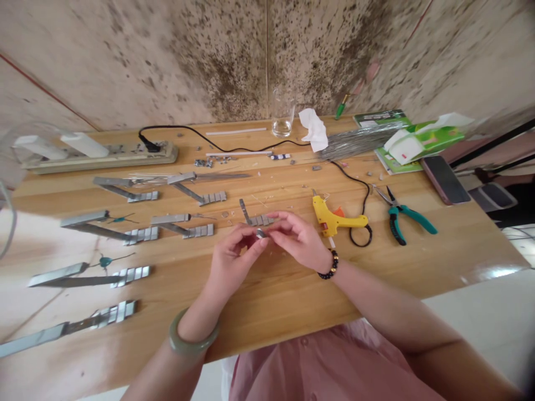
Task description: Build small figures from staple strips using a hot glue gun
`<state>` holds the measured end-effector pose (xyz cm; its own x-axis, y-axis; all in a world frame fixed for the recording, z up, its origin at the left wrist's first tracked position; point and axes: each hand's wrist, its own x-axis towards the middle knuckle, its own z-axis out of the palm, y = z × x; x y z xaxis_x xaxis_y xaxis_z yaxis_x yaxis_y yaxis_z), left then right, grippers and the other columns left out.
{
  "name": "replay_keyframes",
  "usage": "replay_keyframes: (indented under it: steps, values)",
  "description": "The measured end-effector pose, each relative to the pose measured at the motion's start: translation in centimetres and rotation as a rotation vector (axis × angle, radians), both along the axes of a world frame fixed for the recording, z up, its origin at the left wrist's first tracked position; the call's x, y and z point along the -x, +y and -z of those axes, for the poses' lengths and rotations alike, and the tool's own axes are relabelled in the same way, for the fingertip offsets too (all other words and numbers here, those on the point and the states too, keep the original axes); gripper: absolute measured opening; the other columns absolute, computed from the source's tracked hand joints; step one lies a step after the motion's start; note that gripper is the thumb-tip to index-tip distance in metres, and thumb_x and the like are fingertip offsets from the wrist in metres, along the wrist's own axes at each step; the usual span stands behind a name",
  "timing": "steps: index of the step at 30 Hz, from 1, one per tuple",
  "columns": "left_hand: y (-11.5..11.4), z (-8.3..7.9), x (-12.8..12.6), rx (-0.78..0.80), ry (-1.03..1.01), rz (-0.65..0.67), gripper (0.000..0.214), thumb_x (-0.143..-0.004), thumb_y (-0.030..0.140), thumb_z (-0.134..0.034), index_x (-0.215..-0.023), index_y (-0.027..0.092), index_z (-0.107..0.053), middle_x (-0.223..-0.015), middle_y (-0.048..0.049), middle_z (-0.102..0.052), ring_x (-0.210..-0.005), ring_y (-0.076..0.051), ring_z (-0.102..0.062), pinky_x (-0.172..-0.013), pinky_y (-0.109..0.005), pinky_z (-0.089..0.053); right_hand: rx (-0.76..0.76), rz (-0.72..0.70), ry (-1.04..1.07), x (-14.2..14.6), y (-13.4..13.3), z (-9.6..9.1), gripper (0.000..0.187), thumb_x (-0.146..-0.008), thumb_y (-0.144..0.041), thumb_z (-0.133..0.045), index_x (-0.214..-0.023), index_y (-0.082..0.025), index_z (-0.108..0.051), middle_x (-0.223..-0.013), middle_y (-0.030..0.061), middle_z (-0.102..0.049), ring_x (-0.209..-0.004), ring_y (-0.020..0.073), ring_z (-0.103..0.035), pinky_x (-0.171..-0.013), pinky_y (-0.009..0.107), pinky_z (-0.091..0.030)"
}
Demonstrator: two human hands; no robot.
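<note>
My left hand (232, 259) and my right hand (295, 236) meet over the middle of the wooden table (267, 289). Both pinch a small silver folded-ribbon piece (261, 233) between their fingertips. Its grey strip (254, 218) runs back across the table just beyond my fingers. A green bangle circles my left wrist and a dark bead bracelet my right. A yellow glue gun (334, 220) lies just right of my right hand, its black cord curling away.
Several finished silver ribbon pieces (125, 231) lie in rows on the left. Green-handled pliers (403, 214), a phone (445, 179), a tissue pack (422, 142) and a wire bundle (359, 142) sit right. A glass (282, 114) and power strip (100, 156) stand at the back.
</note>
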<state>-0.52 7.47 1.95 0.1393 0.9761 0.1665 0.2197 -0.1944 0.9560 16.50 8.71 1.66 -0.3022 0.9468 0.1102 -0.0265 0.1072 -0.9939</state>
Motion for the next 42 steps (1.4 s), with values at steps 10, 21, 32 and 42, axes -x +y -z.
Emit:
replay_keyframes:
  steps: [10, 21, 32, 42]
  values:
    - [-0.3, 0.9, 0.4, -0.164, 0.239, -0.148, 0.017, -0.081, 0.029, -0.061, -0.092, 0.017, -0.062, -0.077, -0.0021, -0.063, -0.066, -0.012, -0.058, -0.062, -0.023, -0.047, -0.317, -0.262, -0.78, -1.3, 1.0, -0.3, 0.006, -0.082, -0.02, -0.064, -0.086, -0.016, -0.067, -0.082, 0.0033, -0.068, -0.077, 0.0154, -0.062, -0.069, 0.026, -0.044]
    - [0.1, 0.1, 0.2, -0.385, 0.417, -0.113, 0.009, -0.083, 0.025, -0.06, -0.088, 0.017, -0.06, -0.072, 0.0009, -0.062, -0.062, -0.01, -0.057, -0.061, -0.023, -0.046, -0.496, -0.288, -1.157, -0.6, 0.7, 0.2, 0.017, -0.092, -0.021, -0.05, -0.087, -0.012, -0.064, -0.088, 0.0085, -0.065, -0.083, 0.0191, -0.062, -0.074, 0.029, -0.043]
    - [0.2, 0.0, 0.2, -0.408, 0.443, -0.096, 0.009, -0.084, 0.024, -0.059, -0.088, 0.016, -0.06, -0.07, 0.0001, -0.061, -0.061, -0.011, -0.056, -0.06, -0.023, -0.045, -0.423, -0.436, -1.137, -2.3, 1.0, -1.3, 0.013, -0.088, -0.021, -0.057, -0.088, -0.014, -0.068, -0.087, 0.0063, -0.065, -0.085, 0.0182, -0.061, -0.075, 0.027, -0.042]
    - [0.3, 0.4, 0.2, -0.462, 0.443, -0.085, 0.008, -0.083, 0.022, -0.06, -0.089, 0.016, -0.059, -0.071, -0.0006, -0.063, -0.061, -0.011, -0.056, -0.06, -0.023, -0.046, -0.442, -0.463, -1.195, -2.1, 0.6, -1.5, 0.015, -0.09, -0.02, -0.054, -0.087, -0.012, -0.065, -0.086, 0.0081, -0.064, -0.084, 0.0192, -0.062, -0.074, 0.028, -0.042]
